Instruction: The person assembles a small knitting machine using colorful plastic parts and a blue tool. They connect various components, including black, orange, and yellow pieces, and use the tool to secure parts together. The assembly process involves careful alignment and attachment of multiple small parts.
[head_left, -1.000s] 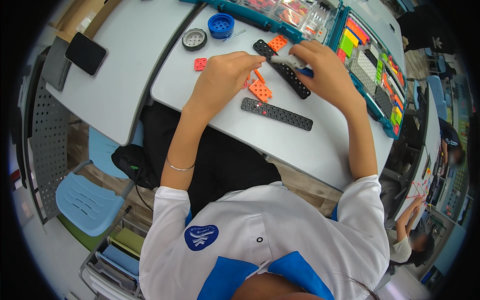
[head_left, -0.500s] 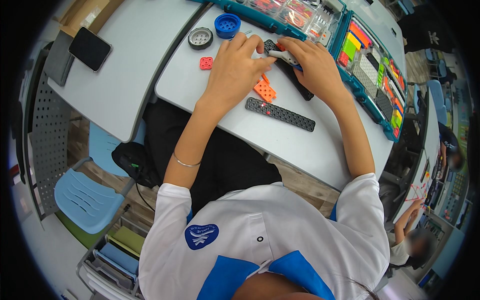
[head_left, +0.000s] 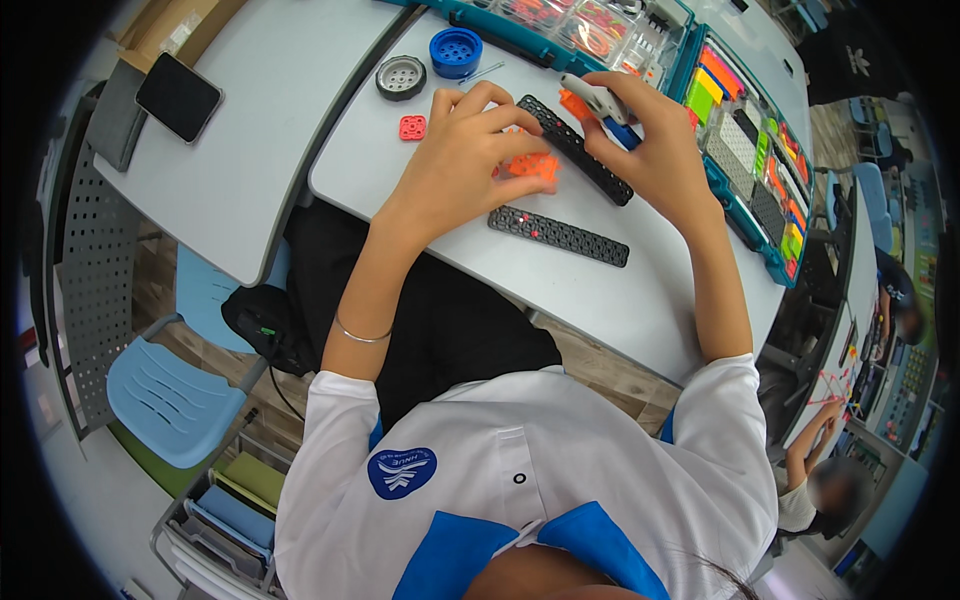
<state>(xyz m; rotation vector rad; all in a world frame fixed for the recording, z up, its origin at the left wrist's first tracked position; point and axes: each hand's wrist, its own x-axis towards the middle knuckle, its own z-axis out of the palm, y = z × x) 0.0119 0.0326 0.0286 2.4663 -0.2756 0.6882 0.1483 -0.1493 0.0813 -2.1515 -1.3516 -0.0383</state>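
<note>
My left hand [head_left: 455, 165] is closed around an orange perforated building block [head_left: 533, 168], thumb below it and fingers above. My right hand [head_left: 660, 145] grips a grey-and-blue hand tool [head_left: 598, 98], its grey end pointing up and to the left. Another orange piece [head_left: 573, 104] shows beside the tool; whether it touches the tool I cannot tell. Between my hands a long black perforated beam [head_left: 580, 155] lies slanted, with a small red spot near its far end. Closer to me lies a second black beam [head_left: 560, 237] with red pegs in it.
At the far left of the table are a blue wheel hub [head_left: 455, 52], a grey wheel [head_left: 401, 77], thin metal rods [head_left: 482, 74] and a red square plate [head_left: 412, 127]. An open teal parts case [head_left: 735, 200] borders the far and right sides. A phone [head_left: 180, 97] lies on the adjoining table.
My hands have moved apart. The left has come down from the black beam's far end onto the orange block; the right has turned, tilting the tool upward.
</note>
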